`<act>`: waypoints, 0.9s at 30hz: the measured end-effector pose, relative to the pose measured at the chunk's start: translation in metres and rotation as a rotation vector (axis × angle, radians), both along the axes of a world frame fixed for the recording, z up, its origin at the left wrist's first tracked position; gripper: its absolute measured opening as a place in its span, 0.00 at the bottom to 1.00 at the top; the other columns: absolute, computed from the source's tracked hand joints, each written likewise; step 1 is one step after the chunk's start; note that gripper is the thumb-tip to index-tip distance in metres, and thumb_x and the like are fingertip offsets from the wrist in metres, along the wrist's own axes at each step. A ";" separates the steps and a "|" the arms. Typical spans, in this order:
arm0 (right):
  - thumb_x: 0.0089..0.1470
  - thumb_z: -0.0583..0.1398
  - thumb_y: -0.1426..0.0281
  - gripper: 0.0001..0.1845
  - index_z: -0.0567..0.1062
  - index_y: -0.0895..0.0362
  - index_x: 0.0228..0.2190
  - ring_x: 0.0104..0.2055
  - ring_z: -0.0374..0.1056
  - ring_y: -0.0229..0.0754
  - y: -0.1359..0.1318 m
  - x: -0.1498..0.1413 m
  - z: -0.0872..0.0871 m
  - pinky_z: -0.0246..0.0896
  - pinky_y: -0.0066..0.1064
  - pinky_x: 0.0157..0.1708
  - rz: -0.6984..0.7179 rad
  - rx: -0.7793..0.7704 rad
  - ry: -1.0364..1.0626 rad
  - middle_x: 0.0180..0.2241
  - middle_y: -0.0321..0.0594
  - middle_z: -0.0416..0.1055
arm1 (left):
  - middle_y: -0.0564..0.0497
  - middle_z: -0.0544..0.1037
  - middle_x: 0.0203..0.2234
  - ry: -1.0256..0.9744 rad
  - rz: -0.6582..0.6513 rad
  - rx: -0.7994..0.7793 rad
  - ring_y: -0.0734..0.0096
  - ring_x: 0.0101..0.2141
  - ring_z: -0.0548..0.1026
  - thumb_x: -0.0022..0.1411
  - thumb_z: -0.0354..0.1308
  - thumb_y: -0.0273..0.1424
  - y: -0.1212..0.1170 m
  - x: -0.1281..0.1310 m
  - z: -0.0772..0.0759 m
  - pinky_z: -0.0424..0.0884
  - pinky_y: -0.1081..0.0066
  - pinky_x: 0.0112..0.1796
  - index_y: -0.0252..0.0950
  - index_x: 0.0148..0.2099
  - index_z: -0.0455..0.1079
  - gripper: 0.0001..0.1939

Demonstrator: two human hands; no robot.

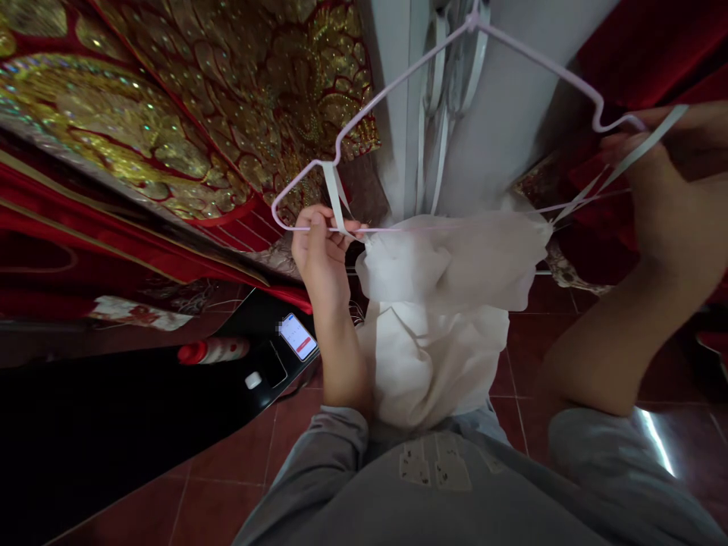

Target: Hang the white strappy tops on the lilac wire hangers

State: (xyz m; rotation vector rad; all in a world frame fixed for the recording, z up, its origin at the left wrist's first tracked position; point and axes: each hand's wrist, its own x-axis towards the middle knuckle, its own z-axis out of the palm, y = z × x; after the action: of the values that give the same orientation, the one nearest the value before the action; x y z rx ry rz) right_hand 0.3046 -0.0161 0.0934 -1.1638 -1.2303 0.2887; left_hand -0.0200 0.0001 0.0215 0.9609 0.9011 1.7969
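A pale lilac wire hanger (398, 80) hangs in front of me with a white sheer garment (449, 303) drooping from its lower bar. My left hand (321, 250) is closed, pinching a white ribbon strap (335, 197) at the hanger's left shoulder. My right hand (665, 189) is closed on another white ribbon strap (637, 155) by the hanger's right shoulder notch. The garment falls down towards my grey top.
Red fabric with gold sequin embroidery (171, 114) fills the left. A black surface (114, 425) holds a lit phone (299, 336) and a red-capped bottle (213, 350). A grey-white post (500, 98) stands behind the hanger. Red floor tiles (227, 493) lie below.
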 end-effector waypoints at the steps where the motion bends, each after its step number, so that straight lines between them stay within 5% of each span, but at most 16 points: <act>1: 0.59 0.72 0.68 0.03 0.89 0.49 0.37 0.42 0.76 0.28 0.000 -0.002 0.003 0.73 0.18 0.45 0.021 -0.004 -0.018 0.37 0.34 0.84 | 0.50 0.81 0.26 -0.004 -0.005 0.004 0.55 0.37 0.84 0.67 0.67 0.53 0.000 0.000 -0.001 0.80 0.59 0.39 0.46 0.40 0.68 0.19; 8: 0.54 0.75 0.74 0.09 0.87 0.55 0.39 0.35 0.68 0.29 0.005 -0.015 0.015 0.67 0.22 0.39 0.026 -0.125 -0.071 0.34 0.36 0.76 | 0.50 0.80 0.26 0.034 0.026 -0.018 0.58 0.34 0.83 0.70 0.64 0.51 0.001 0.001 -0.002 0.81 0.60 0.38 0.45 0.40 0.68 0.17; 13: 0.49 0.69 0.90 0.27 0.88 0.47 0.41 0.49 0.74 0.34 0.001 -0.027 0.005 0.72 0.24 0.57 -0.084 0.029 -0.179 0.41 0.32 0.79 | 0.50 0.81 0.27 0.054 0.050 -0.019 0.58 0.32 0.82 0.70 0.64 0.51 0.000 0.004 -0.001 0.80 0.60 0.37 0.45 0.39 0.68 0.17; 16: 0.57 0.70 0.79 0.14 0.88 0.46 0.37 0.50 0.76 0.38 -0.012 -0.050 -0.011 0.73 0.33 0.62 -0.171 0.231 -0.069 0.39 0.33 0.81 | 0.51 0.81 0.26 0.027 0.042 0.003 0.63 0.28 0.80 0.69 0.65 0.50 0.000 0.005 -0.002 0.80 0.62 0.36 0.45 0.39 0.68 0.17; 18: 0.61 0.70 0.68 0.05 0.87 0.48 0.33 0.38 0.74 0.39 -0.022 -0.069 -0.026 0.77 0.36 0.47 -0.174 0.268 0.067 0.32 0.37 0.78 | 0.52 0.81 0.25 0.003 0.032 0.022 0.65 0.27 0.79 0.69 0.67 0.48 0.001 0.006 -0.002 0.79 0.64 0.35 0.44 0.38 0.68 0.16; 22: 0.61 0.70 0.63 0.05 0.85 0.51 0.37 0.32 0.74 0.38 -0.038 -0.100 -0.060 0.73 0.36 0.39 0.217 -0.116 0.157 0.31 0.36 0.79 | 0.52 0.81 0.25 -0.015 0.035 0.028 0.67 0.27 0.80 0.70 0.65 0.44 0.002 0.006 -0.004 0.79 0.68 0.34 0.43 0.38 0.69 0.14; 27: 0.62 0.69 0.55 0.16 0.79 0.54 0.30 0.31 0.71 0.33 -0.033 -0.121 -0.091 0.68 0.28 0.34 0.337 -0.284 0.373 0.28 0.34 0.76 | 0.53 0.82 0.25 -0.055 0.014 0.042 0.69 0.27 0.80 0.70 0.65 0.40 0.000 0.007 -0.004 0.79 0.69 0.35 0.42 0.38 0.71 0.10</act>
State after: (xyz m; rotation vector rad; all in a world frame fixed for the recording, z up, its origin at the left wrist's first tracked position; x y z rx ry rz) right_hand 0.1839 -0.0494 0.0025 -1.0745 -1.0684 0.9174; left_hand -0.0132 0.0006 0.0179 0.9295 0.8409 1.8514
